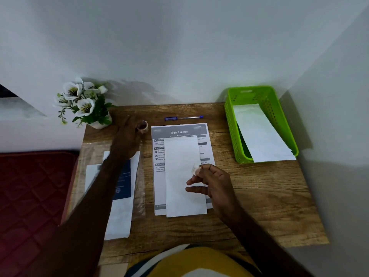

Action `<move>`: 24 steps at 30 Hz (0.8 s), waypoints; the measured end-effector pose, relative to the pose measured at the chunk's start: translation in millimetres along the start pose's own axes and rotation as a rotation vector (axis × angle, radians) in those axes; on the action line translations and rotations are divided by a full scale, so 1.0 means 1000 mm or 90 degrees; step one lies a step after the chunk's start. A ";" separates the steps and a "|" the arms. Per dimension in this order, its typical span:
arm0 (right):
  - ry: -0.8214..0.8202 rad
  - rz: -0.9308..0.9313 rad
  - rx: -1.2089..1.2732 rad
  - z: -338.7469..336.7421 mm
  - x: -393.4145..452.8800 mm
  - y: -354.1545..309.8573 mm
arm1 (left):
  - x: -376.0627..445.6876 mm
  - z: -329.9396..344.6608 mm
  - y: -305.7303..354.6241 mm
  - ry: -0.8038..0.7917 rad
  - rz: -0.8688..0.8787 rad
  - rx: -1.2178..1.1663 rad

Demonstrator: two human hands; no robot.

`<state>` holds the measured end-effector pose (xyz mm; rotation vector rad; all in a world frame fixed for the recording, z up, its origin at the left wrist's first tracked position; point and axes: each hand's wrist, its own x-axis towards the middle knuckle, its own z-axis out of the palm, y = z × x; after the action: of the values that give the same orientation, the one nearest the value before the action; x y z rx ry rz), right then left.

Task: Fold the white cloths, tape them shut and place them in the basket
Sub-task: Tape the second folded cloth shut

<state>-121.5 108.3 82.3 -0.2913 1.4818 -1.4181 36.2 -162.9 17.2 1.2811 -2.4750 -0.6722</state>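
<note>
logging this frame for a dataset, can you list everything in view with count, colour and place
folded cloth: 1, white, table centre, on the printed sheet
printed sheet: 1, grey and white, under that cloth
basket: 1, green, table's far right
cloth in basket: 1, white, overhanging the near rim
tape roll: 1, brownish, by the left hand
tape piece: 1, clear, on the right fingertips
pen: 1, blue, beyond the sheet
flower pot: 1, white blooms, far left corner
plastic packet: 1, clear with white and blue contents, table left
table: 1, wood
left hand: at the roll, blurred
right hand: pinches tape
</note>
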 end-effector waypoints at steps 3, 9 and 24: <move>-0.010 -0.005 0.002 0.000 0.002 0.001 | -0.016 0.001 0.024 0.108 -0.001 -0.026; -0.010 0.001 0.026 0.000 0.008 0.003 | -0.091 0.013 0.100 0.233 0.146 -0.127; 0.023 0.055 0.092 0.001 0.011 0.004 | -0.131 0.040 0.122 0.254 0.289 -0.047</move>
<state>-124.2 100.9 74.1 -0.1106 1.3957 -1.4581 8.6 16.4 42.2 0.6992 -2.2599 -0.3470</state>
